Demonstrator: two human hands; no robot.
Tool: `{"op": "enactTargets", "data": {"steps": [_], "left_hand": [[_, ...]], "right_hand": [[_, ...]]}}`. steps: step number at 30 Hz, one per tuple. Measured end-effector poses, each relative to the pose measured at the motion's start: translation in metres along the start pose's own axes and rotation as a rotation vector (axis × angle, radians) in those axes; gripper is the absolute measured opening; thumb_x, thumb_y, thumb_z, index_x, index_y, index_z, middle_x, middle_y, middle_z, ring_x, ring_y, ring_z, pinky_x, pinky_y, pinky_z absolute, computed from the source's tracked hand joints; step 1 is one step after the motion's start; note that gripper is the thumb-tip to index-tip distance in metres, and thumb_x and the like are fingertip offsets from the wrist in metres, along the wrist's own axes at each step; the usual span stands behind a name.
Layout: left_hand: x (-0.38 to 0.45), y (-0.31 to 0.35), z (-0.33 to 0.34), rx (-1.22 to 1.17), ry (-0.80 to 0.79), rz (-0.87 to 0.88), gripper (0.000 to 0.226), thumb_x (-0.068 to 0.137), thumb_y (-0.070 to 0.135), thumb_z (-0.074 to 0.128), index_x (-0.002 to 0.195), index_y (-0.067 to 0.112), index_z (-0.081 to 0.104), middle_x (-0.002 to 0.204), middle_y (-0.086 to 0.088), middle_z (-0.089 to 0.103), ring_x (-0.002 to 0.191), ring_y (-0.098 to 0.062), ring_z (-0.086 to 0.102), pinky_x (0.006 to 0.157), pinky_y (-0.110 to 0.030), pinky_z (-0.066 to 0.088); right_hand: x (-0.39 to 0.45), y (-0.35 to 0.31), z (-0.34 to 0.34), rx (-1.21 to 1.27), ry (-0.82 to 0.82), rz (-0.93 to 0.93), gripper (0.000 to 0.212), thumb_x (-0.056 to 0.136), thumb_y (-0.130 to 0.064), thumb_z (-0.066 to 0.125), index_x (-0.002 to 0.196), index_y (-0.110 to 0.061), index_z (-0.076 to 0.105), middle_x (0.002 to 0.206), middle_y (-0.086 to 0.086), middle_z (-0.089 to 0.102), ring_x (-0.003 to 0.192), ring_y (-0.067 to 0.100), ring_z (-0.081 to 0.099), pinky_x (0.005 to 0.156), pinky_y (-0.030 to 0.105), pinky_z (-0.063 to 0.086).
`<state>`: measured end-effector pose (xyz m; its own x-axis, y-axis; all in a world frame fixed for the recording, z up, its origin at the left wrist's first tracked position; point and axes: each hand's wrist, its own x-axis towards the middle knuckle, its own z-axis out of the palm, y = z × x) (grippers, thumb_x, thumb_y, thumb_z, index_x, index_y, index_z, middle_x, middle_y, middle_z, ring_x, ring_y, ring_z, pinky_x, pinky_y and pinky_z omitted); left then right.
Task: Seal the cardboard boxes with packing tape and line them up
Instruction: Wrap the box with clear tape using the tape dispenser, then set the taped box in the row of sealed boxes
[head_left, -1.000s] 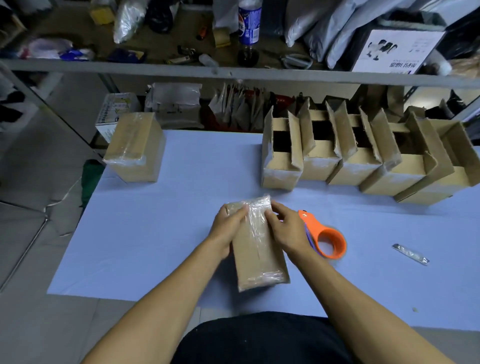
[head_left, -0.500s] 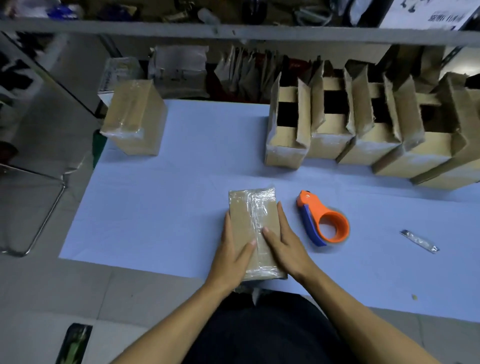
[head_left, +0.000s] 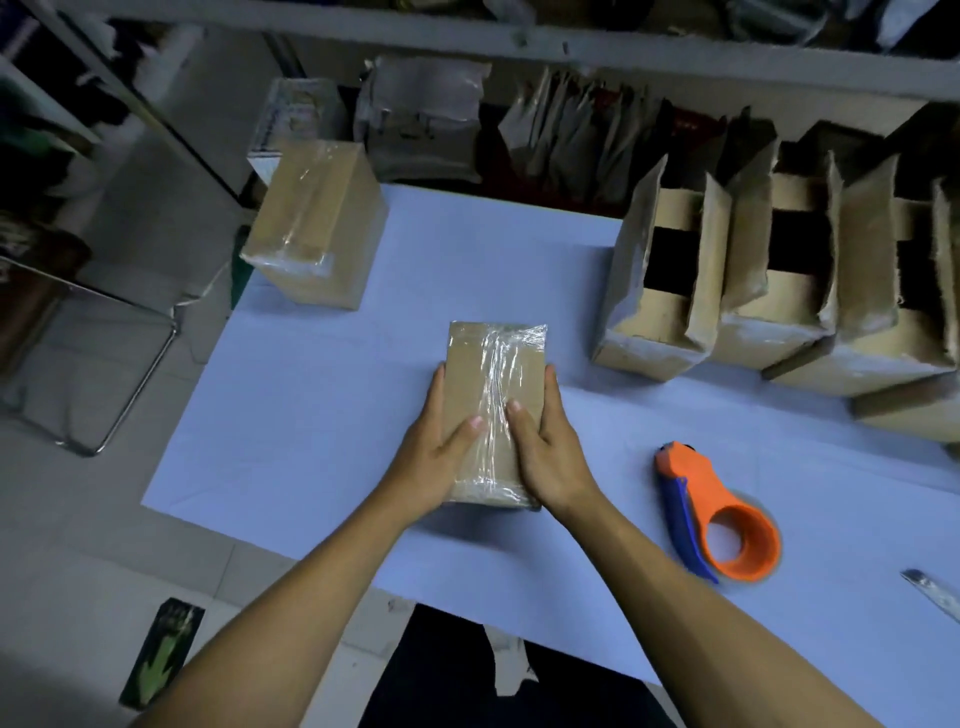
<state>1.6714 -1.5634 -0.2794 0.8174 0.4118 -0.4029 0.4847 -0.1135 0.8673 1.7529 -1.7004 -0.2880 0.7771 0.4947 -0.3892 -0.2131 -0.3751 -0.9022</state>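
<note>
A small cardboard box (head_left: 496, 364) lies flat on the pale blue table (head_left: 311, 415), with clear tape running lengthwise over its top. My left hand (head_left: 436, 457) lies along its left side and my right hand (head_left: 550, 447) along its right side; both thumbs press on the taped top near the box's near end. An orange and blue tape dispenser (head_left: 727, 519) lies on the table to the right of my right hand. A sealed, taped box (head_left: 317, 223) stands at the far left corner.
A row of open-flapped cardboard boxes (head_left: 665, 291) stands along the far right of the table. A small metal strip (head_left: 930, 592) lies at the right edge. A shelf with bags and packets runs behind the table. A metal chair frame (head_left: 130, 395) stands on the floor at left.
Both hands slid from the box's far end down its sides toward me. The view tilted down and moved closer; the box stayed on the table.
</note>
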Motion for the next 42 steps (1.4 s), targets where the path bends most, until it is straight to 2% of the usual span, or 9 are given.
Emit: {"op": "enactTargets", "data": {"steps": [5, 11, 16, 23, 26, 30, 33, 38, 42], "left_hand": [[0.072, 0.011, -0.045, 0.062, -0.001, 0.015, 0.061, 0.101, 0.025, 0.053, 0.149, 0.040, 0.020, 0.122, 0.028, 0.052, 0.099, 0.024, 0.053, 0.078, 0.002, 0.038], [0.162, 0.036, -0.094, 0.132, 0.034, 0.024, 0.063, 0.101, 0.026, 0.052, 0.153, 0.033, 0.018, 0.118, 0.022, 0.050, 0.101, 0.000, 0.052, 0.070, 0.006, 0.033], [0.231, 0.045, -0.118, 0.006, 0.055, 0.019, 0.072, 0.096, 0.033, 0.059, 0.155, 0.031, 0.019, 0.137, 0.010, 0.053, 0.121, -0.008, 0.055, 0.095, -0.023, 0.045], [0.253, 0.051, -0.125, -0.034, 0.068, 0.005, 0.073, 0.097, 0.028, 0.060, 0.156, 0.029, 0.019, 0.142, 0.005, 0.052, 0.121, -0.008, 0.055, 0.093, -0.022, 0.043], [0.242, 0.068, -0.122, 0.129, 0.119, 0.033, 0.076, 0.096, 0.029, 0.060, 0.157, 0.024, 0.016, 0.150, 0.000, 0.044, 0.132, -0.015, 0.046, 0.098, -0.020, 0.036], [0.230, 0.091, -0.119, 0.593, 0.228, 0.217, 0.075, 0.096, 0.028, 0.058, 0.157, 0.016, 0.017, 0.164, -0.011, 0.013, 0.151, -0.029, 0.013, 0.119, -0.038, 0.017], [0.208, 0.115, -0.111, 1.053, 0.141, 0.425, 0.067, 0.100, 0.039, 0.046, 0.157, 0.016, 0.018, 0.165, -0.007, 0.009, 0.152, -0.028, 0.001, 0.119, -0.050, 0.005], [0.152, 0.141, -0.063, 1.343, -0.018, 0.623, 0.068, 0.101, 0.051, 0.036, 0.158, 0.024, 0.010, 0.166, -0.006, 0.004, 0.152, -0.026, 0.000, 0.120, -0.054, 0.004], [0.115, 0.148, -0.006, 1.408, -0.047, 0.644, 0.066, 0.102, 0.052, 0.030, 0.158, 0.023, 0.009, 0.166, -0.005, 0.001, 0.152, -0.025, -0.001, 0.119, -0.054, 0.008]], "right_hand": [[0.071, -0.030, 0.027, 0.013, 0.031, -0.014, 0.058, 0.105, -0.030, 0.044, 0.150, -0.042, 0.011, 0.119, -0.039, 0.043, 0.097, -0.026, 0.049, 0.080, -0.008, 0.030], [0.164, -0.071, 0.053, -0.022, 0.061, -0.057, 0.050, 0.103, -0.035, 0.045, 0.150, -0.034, 0.028, 0.119, -0.026, 0.056, 0.104, -0.004, 0.057, 0.091, 0.016, 0.041], [0.233, -0.096, 0.062, -0.074, 0.069, -0.101, 0.047, 0.100, -0.042, 0.045, 0.145, -0.032, 0.034, 0.127, -0.011, 0.061, 0.110, 0.010, 0.061, 0.100, 0.040, 0.049], [0.251, -0.111, 0.064, -0.188, 0.108, -0.069, 0.051, 0.100, -0.045, 0.045, 0.147, -0.027, 0.033, 0.129, -0.003, 0.061, 0.112, 0.020, 0.060, 0.096, 0.038, 0.048], [0.244, -0.117, 0.063, -0.394, 0.180, -0.065, 0.046, 0.099, -0.048, 0.046, 0.133, -0.017, 0.045, 0.125, 0.006, 0.061, 0.113, 0.028, 0.058, 0.087, 0.035, 0.044], [0.208, -0.125, 0.046, -0.796, 0.194, -0.153, 0.065, 0.102, -0.044, 0.041, 0.154, -0.007, 0.026, 0.158, 0.019, 0.027, 0.147, 0.034, 0.024, 0.117, 0.040, 0.024], [0.162, -0.124, 0.011, -1.102, 0.212, -0.286, 0.062, 0.104, -0.040, 0.038, 0.156, -0.011, 0.021, 0.164, 0.014, 0.011, 0.152, 0.031, 0.008, 0.121, 0.047, 0.016], [0.085, -0.113, -0.059, -1.281, 0.401, -0.473, 0.054, 0.089, -0.032, 0.063, 0.136, -0.006, 0.056, 0.145, 0.021, 0.049, 0.136, 0.038, 0.046, 0.105, 0.055, 0.041], [0.038, -0.098, -0.119, -1.310, 0.467, -0.465, 0.051, 0.084, -0.028, 0.065, 0.128, -0.003, 0.063, 0.134, 0.022, 0.058, 0.127, 0.040, 0.054, 0.097, 0.054, 0.048]]}}
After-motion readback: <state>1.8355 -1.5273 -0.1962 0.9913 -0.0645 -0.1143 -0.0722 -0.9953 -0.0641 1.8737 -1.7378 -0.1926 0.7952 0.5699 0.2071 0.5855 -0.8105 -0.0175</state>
